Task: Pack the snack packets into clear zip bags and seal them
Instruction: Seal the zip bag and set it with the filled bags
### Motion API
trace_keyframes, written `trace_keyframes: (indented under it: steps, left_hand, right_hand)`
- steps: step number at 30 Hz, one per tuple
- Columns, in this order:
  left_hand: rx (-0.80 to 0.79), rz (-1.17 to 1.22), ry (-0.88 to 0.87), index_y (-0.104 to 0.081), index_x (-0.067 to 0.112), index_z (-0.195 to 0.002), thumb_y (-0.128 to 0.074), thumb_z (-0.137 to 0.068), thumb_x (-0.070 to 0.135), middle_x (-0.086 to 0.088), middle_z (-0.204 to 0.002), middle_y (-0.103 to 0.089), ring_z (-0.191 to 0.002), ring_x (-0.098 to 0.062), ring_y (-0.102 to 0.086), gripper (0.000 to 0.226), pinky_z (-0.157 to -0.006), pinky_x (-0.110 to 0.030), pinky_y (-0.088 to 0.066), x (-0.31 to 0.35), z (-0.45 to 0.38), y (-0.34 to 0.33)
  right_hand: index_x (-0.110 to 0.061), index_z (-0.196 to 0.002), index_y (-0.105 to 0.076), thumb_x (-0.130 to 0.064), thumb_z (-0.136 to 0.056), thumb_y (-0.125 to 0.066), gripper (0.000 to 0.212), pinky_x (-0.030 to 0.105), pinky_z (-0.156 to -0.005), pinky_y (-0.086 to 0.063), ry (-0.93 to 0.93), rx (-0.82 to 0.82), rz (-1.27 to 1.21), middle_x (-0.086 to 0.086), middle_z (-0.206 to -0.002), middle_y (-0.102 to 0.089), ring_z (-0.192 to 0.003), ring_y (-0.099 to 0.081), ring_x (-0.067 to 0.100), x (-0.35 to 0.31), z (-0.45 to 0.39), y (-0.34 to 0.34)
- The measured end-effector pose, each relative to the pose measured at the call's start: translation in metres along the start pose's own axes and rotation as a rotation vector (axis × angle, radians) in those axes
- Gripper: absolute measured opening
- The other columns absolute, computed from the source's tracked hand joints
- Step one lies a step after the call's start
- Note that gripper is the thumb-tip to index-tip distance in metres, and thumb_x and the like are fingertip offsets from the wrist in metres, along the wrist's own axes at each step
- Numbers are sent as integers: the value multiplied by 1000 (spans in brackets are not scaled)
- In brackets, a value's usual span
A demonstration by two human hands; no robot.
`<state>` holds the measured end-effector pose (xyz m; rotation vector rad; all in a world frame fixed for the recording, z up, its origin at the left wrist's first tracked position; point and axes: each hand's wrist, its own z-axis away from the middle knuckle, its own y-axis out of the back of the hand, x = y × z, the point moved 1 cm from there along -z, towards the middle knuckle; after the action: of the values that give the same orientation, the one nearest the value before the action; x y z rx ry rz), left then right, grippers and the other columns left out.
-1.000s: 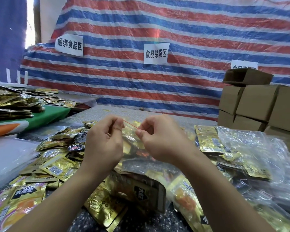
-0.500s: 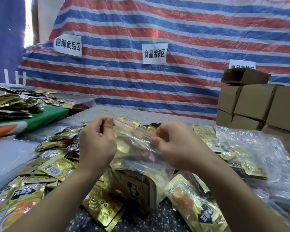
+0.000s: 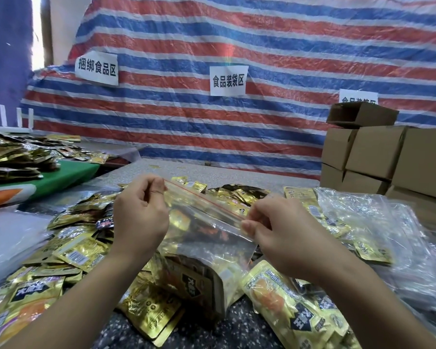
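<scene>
Two hands hold one clear zip bag [image 3: 207,230] up over the tabletop [image 3: 186,331], each pinching an end of its red zip line [image 3: 202,200]. The left hand [image 3: 139,215] nips the far upper corner between thumb and forefinger, the other fingers curled in. The right hand [image 3: 280,230] pinches the nearer, lower end, so the zip edge slopes down from left to right between them. Whether the strip is pressed closed along its whole length I cannot tell. The bag's belly hangs below the hands, stuffed with gold snack packets [image 3: 194,285], and its bottom rests among the loose ones.

Around it the loose gold packets [image 3: 78,250] lie thick on the left, behind and in front, overlapping each other; a yellow packet with an orange picture [image 3: 282,306] lies just beside the bag under the right wrist. A small patch of bare speckled surface shows near the front edge, between the forearms. To the right a heap of crumpled clear bags [image 3: 378,222] spreads close to the right hand. Behind the pile, a strip of grey top runs bare to the striped tarp [image 3: 237,127]. Stacked cardboard boxes [image 3: 378,152] close off the right rear corner. On the left, a green-covered surface [image 3: 61,175] carries another mound of gold packets.
</scene>
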<state>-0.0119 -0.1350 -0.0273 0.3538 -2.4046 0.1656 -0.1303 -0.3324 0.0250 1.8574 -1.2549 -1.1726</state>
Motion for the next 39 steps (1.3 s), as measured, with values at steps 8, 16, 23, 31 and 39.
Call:
trace_keyframes:
  steps: [8, 16, 23, 31, 39]
  left_hand:
    - [-30, 10, 32, -60, 20, -82, -48, -102, 27, -2, -62, -53, -47, -7, -40, 25, -45, -30, -32, -2, -1, -2]
    - [-116, 65, 82, -53, 19, -80, -41, -104, 35, 6, -55, -45, -47, -11, -39, 31, -46, -34, -33, -3, 1, -5]
    - [-153, -2, 169, -54, 22, -79, -42, -104, 36, 2, -59, -50, -51, -14, -43, 31, -53, -37, -37, -16, 2, -11]
    - [-450, -304, 149, -50, 37, -108, -42, -99, 50, 19, -91, -57, -81, 0, -58, 18, -67, -28, -48, -24, 8, -19]
    - [-899, -576, 134, -62, 28, -105, -40, -102, 44, 10, -90, -65, -81, -6, -59, 27, -70, -29, -49, -42, 29, -31]
  right_hand:
    - [-24, -78, -58, -34, -101, -54, 25, 23, -47, -40, 10, -23, -28, -4, -65, -55, -50, -47, 4, -1, 4, 1]
    - [-26, -115, -54, -25, -103, -41, 18, 29, -90, -46, 22, 147, 103, -10, -110, -54, -99, -49, 8, -16, 1, 0]
    - [-21, -143, -34, -57, -96, -35, 59, 36, -110, -35, 231, 89, 255, -2, -138, -46, -124, -42, 18, -47, 18, -49]
    - [-17, -123, -47, -28, -101, -40, 26, 45, -93, -46, 17, -289, 184, 7, -119, -54, -109, -56, 31, -19, -1, -89]
    - [-19, -118, -55, -81, -77, -53, 74, 40, -83, -53, 10, -466, 188, 4, -101, -67, -95, -64, 26, -1, -7, -100]
